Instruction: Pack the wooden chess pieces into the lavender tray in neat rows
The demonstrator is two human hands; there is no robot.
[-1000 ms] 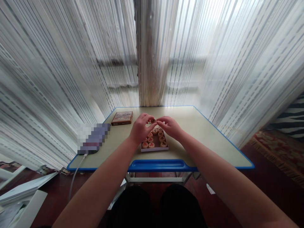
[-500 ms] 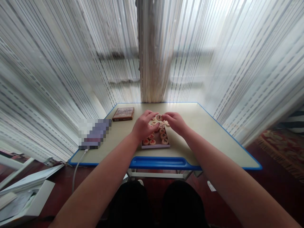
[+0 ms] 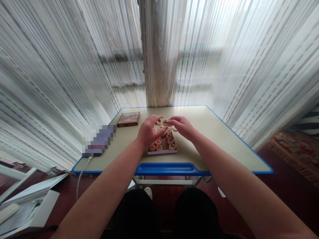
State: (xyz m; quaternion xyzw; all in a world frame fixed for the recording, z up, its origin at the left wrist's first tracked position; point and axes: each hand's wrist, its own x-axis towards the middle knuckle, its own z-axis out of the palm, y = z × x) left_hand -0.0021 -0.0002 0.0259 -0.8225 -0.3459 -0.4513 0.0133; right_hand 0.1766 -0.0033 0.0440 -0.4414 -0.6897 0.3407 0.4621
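Note:
An open box tray [image 3: 162, 152] of round wooden Chinese chess pieces sits on the table, some marked in red and some in black. My right hand [image 3: 183, 127] pinches a chess piece [image 3: 165, 122] with a black character, tilted up above the far part of the tray. To its left, my left hand [image 3: 149, 131] arches over the tray with thumb and fingers apart, nothing seen between them. It hides several pieces on that side. Black-marked pieces [image 3: 171, 146] line the tray's right side, and red-marked pieces [image 3: 159, 147] lie at its near left. Loose pieces [image 3: 175, 129] show beyond the hands.
A flat brown box [image 3: 128, 119] lies at the table's far left. A blurred-out purple object [image 3: 102, 139] with a white cable [image 3: 80, 176] rests at the left edge. The table [image 3: 224, 152] has a blue rim and a blue front groove [image 3: 166, 168]. Sheer curtains [image 3: 159, 66] hang behind.
The view has shifted slightly. My left thumb has moved up a little, nearer the piece in my right hand; that piece stays in nearly the same place.

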